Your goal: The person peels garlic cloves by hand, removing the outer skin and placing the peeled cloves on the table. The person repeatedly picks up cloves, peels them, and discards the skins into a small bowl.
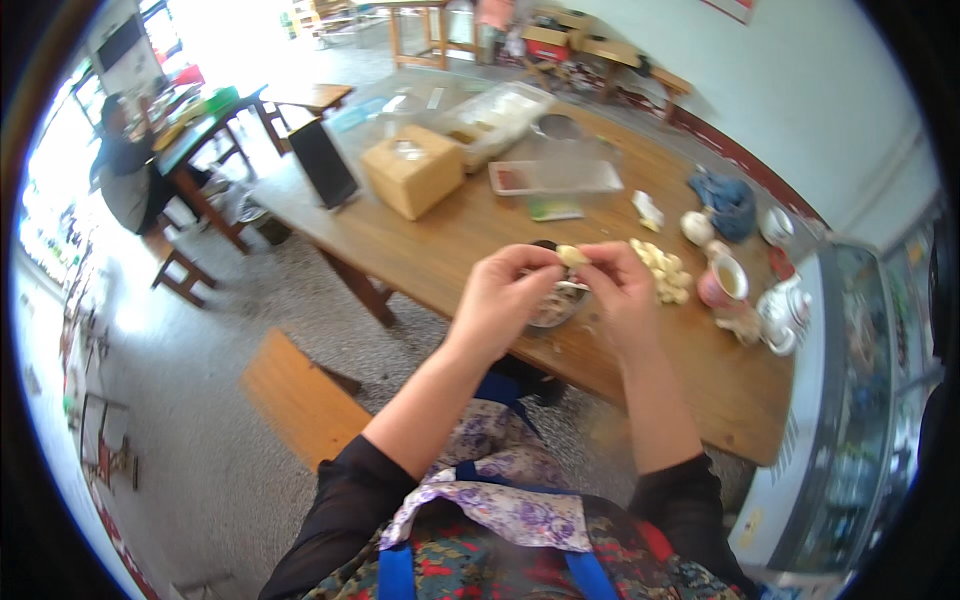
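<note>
A pale garlic clove [571, 256] is pinched between the fingertips of both my hands, above the near edge of the wooden table. My left hand [503, 298] closes thumb and forefinger on it from the left. From the other side, my right hand [624, 290] pinches it too. Beneath them, partly hidden, is a bowl [552, 316] with pale bits in it that look like skins. Beside my right hand lies a pile of peeled garlic cloves [664, 272]. A whole garlic bulb [696, 228] sits farther back, near a crumpled blue cloth [728, 204].
A pink cup [722, 283] and a white teapot [784, 312] stand on the right, by a glass-fronted cabinet [850, 400]. Farther back are a tissue box [412, 172] and plastic trays [556, 178]. A wooden bench [300, 398] is at lower left. Another person [128, 170] sits far left.
</note>
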Available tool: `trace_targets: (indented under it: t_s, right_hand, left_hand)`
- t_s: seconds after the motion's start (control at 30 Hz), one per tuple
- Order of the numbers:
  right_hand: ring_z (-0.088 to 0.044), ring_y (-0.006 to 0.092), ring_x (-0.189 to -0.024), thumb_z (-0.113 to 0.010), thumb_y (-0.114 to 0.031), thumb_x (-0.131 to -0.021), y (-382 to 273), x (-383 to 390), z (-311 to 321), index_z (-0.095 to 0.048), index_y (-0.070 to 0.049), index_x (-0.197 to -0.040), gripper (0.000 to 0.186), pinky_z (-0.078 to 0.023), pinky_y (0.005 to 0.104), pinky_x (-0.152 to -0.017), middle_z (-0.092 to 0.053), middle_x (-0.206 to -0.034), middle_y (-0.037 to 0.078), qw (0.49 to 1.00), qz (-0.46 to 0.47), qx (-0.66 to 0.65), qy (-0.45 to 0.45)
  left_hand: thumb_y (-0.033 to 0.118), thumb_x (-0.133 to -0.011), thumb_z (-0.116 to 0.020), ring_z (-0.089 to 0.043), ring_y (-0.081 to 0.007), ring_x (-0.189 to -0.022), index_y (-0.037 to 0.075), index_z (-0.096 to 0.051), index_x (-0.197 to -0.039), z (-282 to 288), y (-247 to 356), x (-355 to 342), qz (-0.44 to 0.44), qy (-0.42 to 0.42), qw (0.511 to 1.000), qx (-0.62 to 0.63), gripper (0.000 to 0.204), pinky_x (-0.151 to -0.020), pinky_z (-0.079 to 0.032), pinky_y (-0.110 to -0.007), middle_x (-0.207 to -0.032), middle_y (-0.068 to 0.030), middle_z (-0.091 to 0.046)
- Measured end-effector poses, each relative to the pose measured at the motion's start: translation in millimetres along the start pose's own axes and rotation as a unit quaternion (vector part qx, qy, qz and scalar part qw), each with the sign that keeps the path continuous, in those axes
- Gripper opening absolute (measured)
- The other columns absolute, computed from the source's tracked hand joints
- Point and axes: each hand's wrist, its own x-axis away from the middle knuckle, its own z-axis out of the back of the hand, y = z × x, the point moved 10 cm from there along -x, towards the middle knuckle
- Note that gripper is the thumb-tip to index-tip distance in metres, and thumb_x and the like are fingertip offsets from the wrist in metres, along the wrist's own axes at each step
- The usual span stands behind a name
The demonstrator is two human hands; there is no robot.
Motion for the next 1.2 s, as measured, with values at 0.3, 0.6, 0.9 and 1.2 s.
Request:
trace_targets:
  t_s: [0.3,0.6,0.9,1.2]
  right_hand:
    - [-0.068,0.0105,-0.096,-0.07,-0.001,-0.094,-5,2,-1,-0.066,-0.003,-0.108,0.014,-0.054,0.0248,-0.085,-0.072,-0.105,0.005,0.999,0.0,-0.046,-0.009]
    - [-0.066,0.0099,-0.092,-0.064,0.001,-0.096,-8,1,5,-0.066,-0.003,-0.112,0.016,-0.054,0.0242,-0.082,-0.071,-0.103,0.004,0.998,-0.007,-0.055,0.022]
    - [-0.068,0.0127,-0.082,-0.069,-0.004,-0.094,-63,10,103,-0.07,0.0,-0.104,0.011,-0.054,0.0273,-0.074,-0.073,-0.093,0.008,0.915,0.085,0.336,0.207]
    - [-0.069,0.0275,-0.074,-0.072,-0.008,-0.089,-20,25,157,-0.071,-0.001,-0.096,0.01,-0.054,0.035,-0.07,-0.072,-0.087,0.016,0.763,-0.046,0.604,0.227]
  left_hand:
    - [0.012,-0.095,-0.071,-0.05,-0.0017,-0.06,0.0,-0.07,-0.103,-5,-6,-5,0.018,-0.001,0.997,0.077,0.014,-0.052,-0.039,-0.018,-0.077,0.0027,-0.063]
    - [0.007,-0.096,-0.066,-0.054,-0.0026,-0.065,0.0,-0.068,-0.1,2,1,-5,-0.064,0.028,0.996,-0.055,0.008,-0.056,-0.042,-0.018,-0.086,-0.0008,-0.068]
    - [0.024,-0.103,-0.061,-0.048,-0.0048,-0.062,0.0,-0.069,-0.09,3,9,-4,-0.087,0.028,0.977,-0.195,0.028,-0.056,-0.039,-0.022,-0.074,-0.0004,-0.059]
    - [0.032,-0.109,-0.047,-0.051,-0.0118,-0.087,-0.004,-0.065,-0.119,-6,-5,-11,0.02,-0.017,0.988,0.154,0.042,-0.076,-0.045,-0.027,-0.107,-0.0079,-0.059]
